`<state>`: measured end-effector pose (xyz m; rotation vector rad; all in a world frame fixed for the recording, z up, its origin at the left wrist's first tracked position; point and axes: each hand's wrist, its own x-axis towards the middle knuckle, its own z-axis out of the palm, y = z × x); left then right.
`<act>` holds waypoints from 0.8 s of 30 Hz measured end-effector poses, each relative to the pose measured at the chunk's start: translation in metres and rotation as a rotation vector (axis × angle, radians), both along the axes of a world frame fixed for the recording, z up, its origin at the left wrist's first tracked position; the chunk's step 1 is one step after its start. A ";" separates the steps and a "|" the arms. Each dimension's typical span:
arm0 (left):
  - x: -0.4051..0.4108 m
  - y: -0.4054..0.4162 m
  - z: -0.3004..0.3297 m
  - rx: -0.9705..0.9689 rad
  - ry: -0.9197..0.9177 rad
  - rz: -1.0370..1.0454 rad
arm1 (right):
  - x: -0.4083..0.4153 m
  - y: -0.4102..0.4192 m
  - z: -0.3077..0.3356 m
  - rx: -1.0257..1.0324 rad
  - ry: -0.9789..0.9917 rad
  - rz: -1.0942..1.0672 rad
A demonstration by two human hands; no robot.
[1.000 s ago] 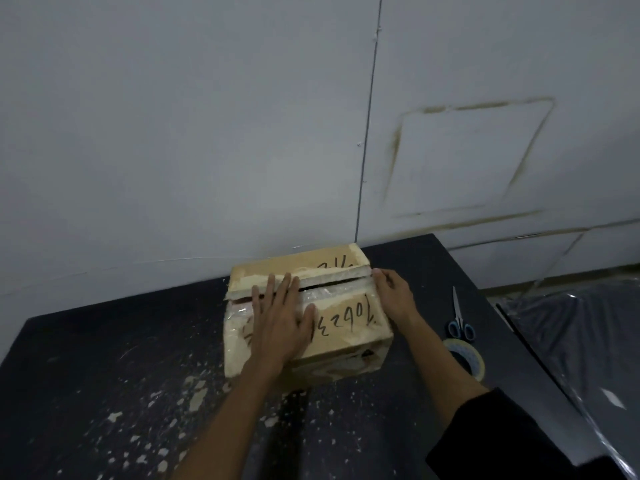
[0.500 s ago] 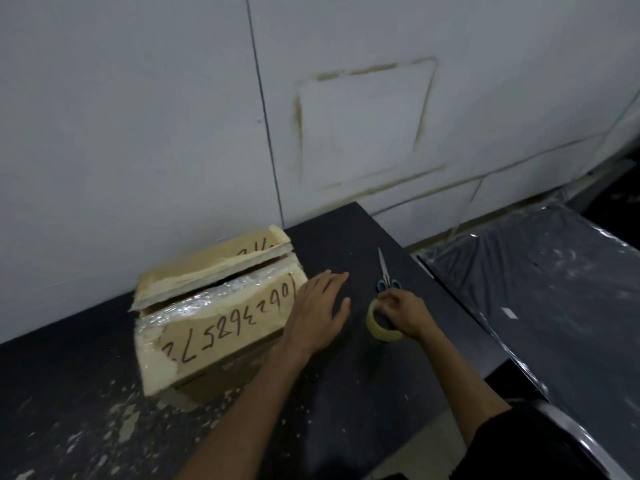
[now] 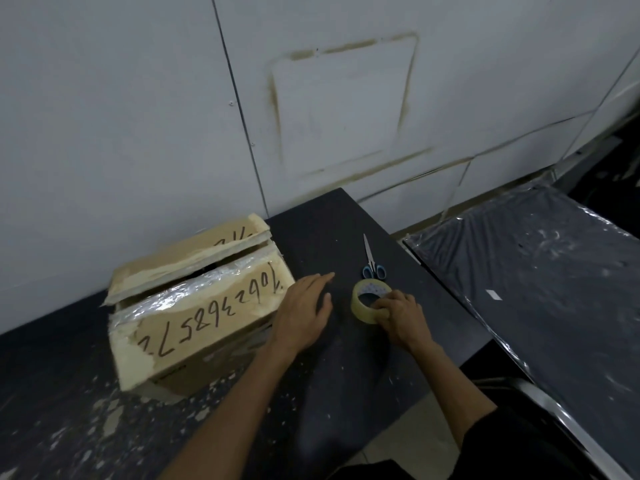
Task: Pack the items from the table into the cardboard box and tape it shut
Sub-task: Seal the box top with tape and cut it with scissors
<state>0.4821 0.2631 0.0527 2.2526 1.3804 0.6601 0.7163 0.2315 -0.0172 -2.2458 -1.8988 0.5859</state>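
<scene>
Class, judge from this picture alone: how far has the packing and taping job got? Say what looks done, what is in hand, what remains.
Done: the cardboard box has its flaps folded down, though a dark gap shows between them; its contents are hidden. In hand: the right hand grips the tape roll, while the left hand lies open beside the box. Left: taping that seam; the scissors lie untouched.

Setting is judged a workshop or storeroom, not a home. A black table (image 3: 349,233), flecked with pale paint or plaster chips, is set against a bare grey panelled wall (image 3: 121,98) on which a brownish glue outline (image 3: 341,102) of a rectangle is seen. A second dark table (image 3: 540,271) wrapped in plastic film is placed at the right. Packing supplies are laid out: a worn cardboard box (image 3: 197,306), tape roll (image 3: 369,301), scissors (image 3: 372,263).
</scene>
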 end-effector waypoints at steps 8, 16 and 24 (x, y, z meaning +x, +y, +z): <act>0.002 0.003 0.012 -0.022 -0.081 0.062 | 0.002 0.014 0.046 0.069 0.437 -0.021; 0.006 0.008 0.033 -0.121 -0.240 -0.022 | -0.023 0.045 0.118 0.099 0.801 0.094; -0.011 0.024 0.050 -0.271 -0.451 0.114 | -0.061 0.078 0.170 -0.154 0.906 0.150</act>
